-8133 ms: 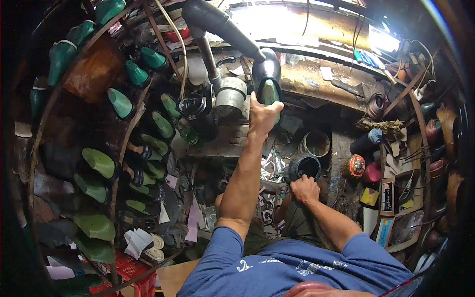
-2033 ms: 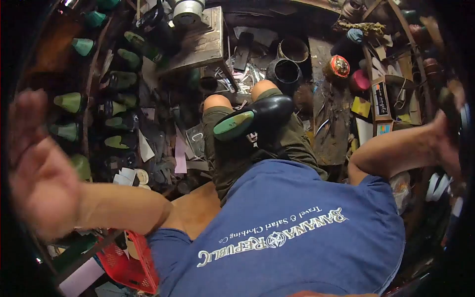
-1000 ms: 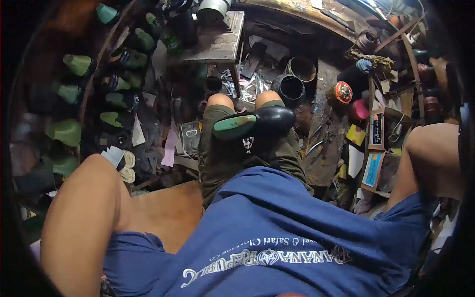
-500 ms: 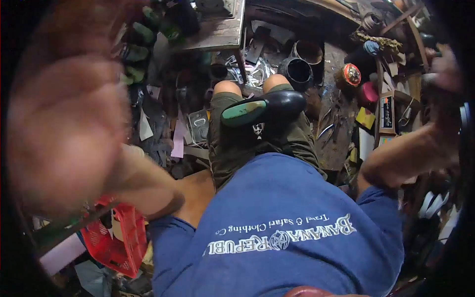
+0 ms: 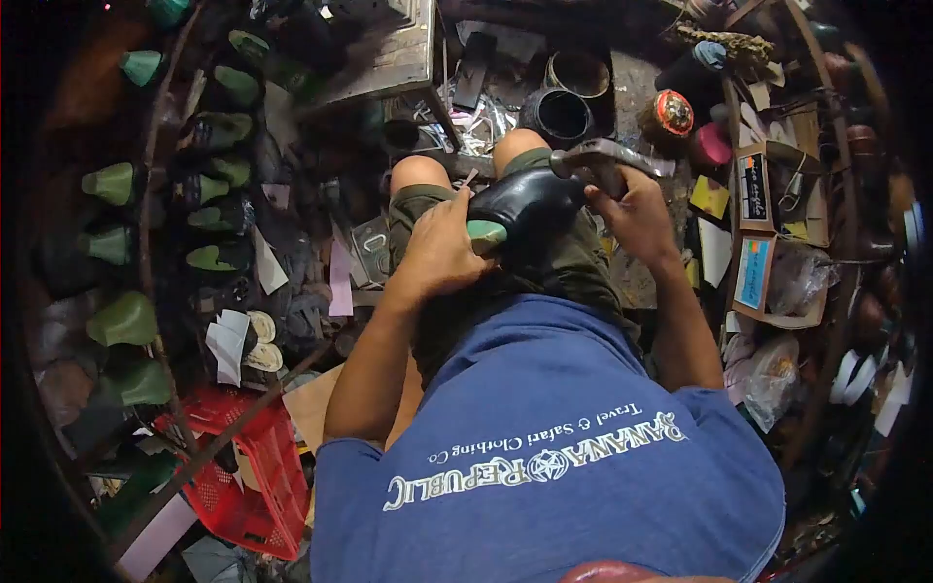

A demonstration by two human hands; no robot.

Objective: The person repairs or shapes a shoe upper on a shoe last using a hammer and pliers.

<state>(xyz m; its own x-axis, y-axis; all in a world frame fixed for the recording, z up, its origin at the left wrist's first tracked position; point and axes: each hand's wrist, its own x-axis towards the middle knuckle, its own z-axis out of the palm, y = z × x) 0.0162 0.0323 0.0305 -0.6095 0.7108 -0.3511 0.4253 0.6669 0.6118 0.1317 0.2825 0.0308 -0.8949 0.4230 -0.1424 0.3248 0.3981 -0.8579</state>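
A black leather shoe upper [image 5: 535, 201] lies across my thighs, stretched over a green shoe last [image 5: 485, 233] whose end shows at the left. My left hand [image 5: 445, 243] grips that left end, fingers over the top and thumb along the near side. In my right hand [image 5: 632, 216] is a hammer [image 5: 604, 160], fist wrapped around its handle. Its round face sits right over the toe end of the shoe, overlapping it in this view.
Green lasts [image 5: 121, 319] line racks on the left, above a red plastic crate [image 5: 248, 476]. Ahead stand a small wooden table [image 5: 389, 68] and a dark pot [image 5: 564, 117]. On the right are a red-topped tin [image 5: 673, 114] and cardboard boxes [image 5: 753, 189].
My left hand has come down from close to the camera and taken hold of the shoe. My right hand has moved in from the far right with the hammer. The shoe has turned.
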